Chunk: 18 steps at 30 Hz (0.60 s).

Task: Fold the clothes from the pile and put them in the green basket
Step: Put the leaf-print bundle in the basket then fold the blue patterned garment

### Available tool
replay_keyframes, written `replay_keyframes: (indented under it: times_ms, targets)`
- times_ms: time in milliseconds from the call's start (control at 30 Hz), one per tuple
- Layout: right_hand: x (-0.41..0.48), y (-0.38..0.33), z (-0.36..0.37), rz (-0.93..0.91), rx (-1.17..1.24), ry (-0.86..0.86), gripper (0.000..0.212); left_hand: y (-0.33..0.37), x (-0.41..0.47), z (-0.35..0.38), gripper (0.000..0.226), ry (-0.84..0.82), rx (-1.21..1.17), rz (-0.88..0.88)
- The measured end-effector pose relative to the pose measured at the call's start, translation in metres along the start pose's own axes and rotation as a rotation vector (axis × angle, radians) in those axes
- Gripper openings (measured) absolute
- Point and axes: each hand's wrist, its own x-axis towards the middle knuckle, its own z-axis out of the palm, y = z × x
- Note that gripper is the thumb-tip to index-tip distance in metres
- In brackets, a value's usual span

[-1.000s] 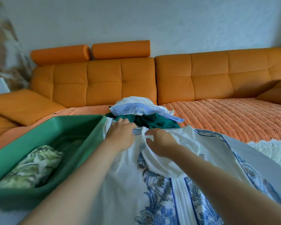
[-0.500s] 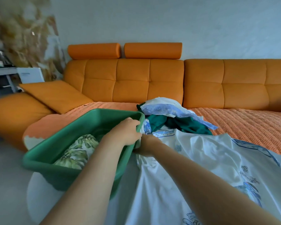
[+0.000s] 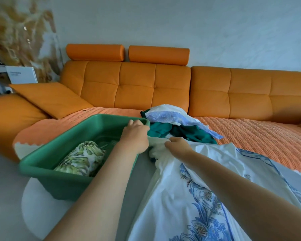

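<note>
Orange sofa carries the pile. Your left hand grips the green basket rim; your right hand pinches the white garment edge. Steady the basket, then fold it flat.

basket: green
folded garment: white with a green and yellow leaf print
spread garment: white, blue floral scrollwork, blue border lines
pile: dark teal under pale blue and white
sofa: orange
cover: orange, ribbed, white scalloped edge
</note>
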Motion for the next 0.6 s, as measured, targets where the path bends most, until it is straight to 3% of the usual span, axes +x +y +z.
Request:
replay_keyframes:
  times_ms: [67,133,200,267,333,467,533,600]
  targets:
    - [-0.010,0.020,-0.021,0.033,-0.135,-0.019,0.017,0.013,-0.002,0.003,0.045,0.077,-0.034,0.077]
    - [-0.022,0.037,-0.041,0.045,-0.538,-0.074,0.010,0.029,-0.004,0.010,0.037,0.068,-0.140,0.137]
    - [-0.034,0.051,-0.054,0.070,-0.912,-0.133,0.014,0.045,-0.006,0.020,0.034,-0.044,-0.237,0.132]
    - [-0.042,0.061,-0.058,0.064,-1.051,-0.176,0.026,0.061,-0.010,0.029,0.036,-0.185,-0.240,0.105]
    - [-0.045,0.067,-0.057,-0.044,-0.998,-0.149,0.040,0.071,-0.014,0.037,0.037,-0.313,-0.155,0.074]
    - [-0.039,0.064,-0.042,-0.219,-0.664,-0.074,0.059,0.073,-0.015,0.058,0.043,-0.430,-0.148,-0.023]
    - [-0.035,0.064,-0.037,-0.196,-0.681,-0.055,0.053,0.073,-0.012,0.064,0.045,-0.440,-0.162,-0.058]
    - [-0.032,0.066,-0.036,-0.159,-0.700,-0.028,0.030,0.074,-0.008,0.070,0.043,-0.433,-0.177,-0.090]
